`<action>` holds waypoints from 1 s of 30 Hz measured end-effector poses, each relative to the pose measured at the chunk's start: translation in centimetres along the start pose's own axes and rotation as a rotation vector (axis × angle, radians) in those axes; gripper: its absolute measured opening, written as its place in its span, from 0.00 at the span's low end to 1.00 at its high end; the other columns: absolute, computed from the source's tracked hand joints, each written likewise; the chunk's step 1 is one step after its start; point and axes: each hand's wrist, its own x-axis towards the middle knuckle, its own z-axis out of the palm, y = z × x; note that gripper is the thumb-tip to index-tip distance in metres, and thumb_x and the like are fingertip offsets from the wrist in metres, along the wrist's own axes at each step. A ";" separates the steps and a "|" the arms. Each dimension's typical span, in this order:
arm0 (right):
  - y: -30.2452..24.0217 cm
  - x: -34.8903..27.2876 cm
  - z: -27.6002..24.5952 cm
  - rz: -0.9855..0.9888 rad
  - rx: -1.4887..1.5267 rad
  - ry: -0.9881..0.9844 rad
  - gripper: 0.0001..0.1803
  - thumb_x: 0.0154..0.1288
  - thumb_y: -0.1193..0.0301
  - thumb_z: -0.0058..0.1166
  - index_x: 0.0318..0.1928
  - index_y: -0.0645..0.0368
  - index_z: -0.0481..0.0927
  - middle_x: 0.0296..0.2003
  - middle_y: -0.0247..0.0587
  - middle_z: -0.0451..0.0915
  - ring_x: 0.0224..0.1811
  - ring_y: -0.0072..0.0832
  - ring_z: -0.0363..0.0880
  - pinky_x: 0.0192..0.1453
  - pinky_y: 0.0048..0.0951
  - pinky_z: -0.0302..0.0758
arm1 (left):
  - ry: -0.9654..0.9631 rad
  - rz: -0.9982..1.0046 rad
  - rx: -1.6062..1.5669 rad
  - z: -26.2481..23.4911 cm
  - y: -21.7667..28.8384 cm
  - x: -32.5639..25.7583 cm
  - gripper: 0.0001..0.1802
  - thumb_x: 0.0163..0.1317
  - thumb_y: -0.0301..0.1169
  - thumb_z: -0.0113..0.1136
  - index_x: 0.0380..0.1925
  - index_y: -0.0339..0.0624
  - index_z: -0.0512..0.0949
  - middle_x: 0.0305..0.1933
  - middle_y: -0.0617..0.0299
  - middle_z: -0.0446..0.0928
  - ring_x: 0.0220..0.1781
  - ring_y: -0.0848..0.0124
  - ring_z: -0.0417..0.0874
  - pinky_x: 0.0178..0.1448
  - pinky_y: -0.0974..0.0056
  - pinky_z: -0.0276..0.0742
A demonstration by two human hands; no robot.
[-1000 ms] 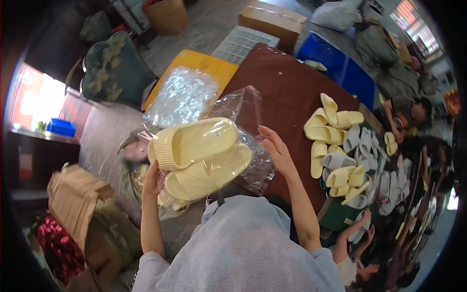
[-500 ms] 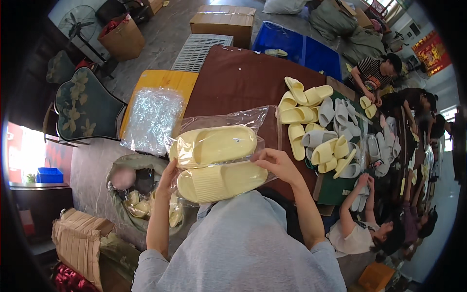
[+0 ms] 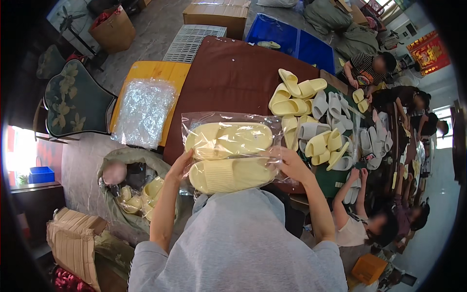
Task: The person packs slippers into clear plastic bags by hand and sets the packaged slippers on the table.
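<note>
My hands — left (image 3: 181, 165), right (image 3: 290, 163) — grip a bagged pair of yellow slippers (image 3: 228, 155) above the counter (image 3: 228, 73); loose slippers (image 3: 316, 121) at two o'clock.

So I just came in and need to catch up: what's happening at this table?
A person holds a clear plastic bag with a pair of pale yellow slippers inside, left hand at one end, right hand at the other, above the brown table. A heap of loose yellow and grey slippers lies to the right, where other people sit handling more. A stack of empty clear bags rests on a yellow board to the left.
</note>
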 end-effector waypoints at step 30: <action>-0.1 2.9 -0.5 -0.387 -0.642 0.282 0.20 0.43 0.75 0.57 0.41 0.63 0.75 0.37 0.46 0.75 0.41 0.46 0.72 0.45 0.39 0.72 | -0.163 0.129 0.963 8.7 9.0 -2.2 0.19 0.67 0.29 0.52 0.57 0.35 0.69 0.43 0.52 0.81 0.44 0.69 0.83 0.50 0.65 0.78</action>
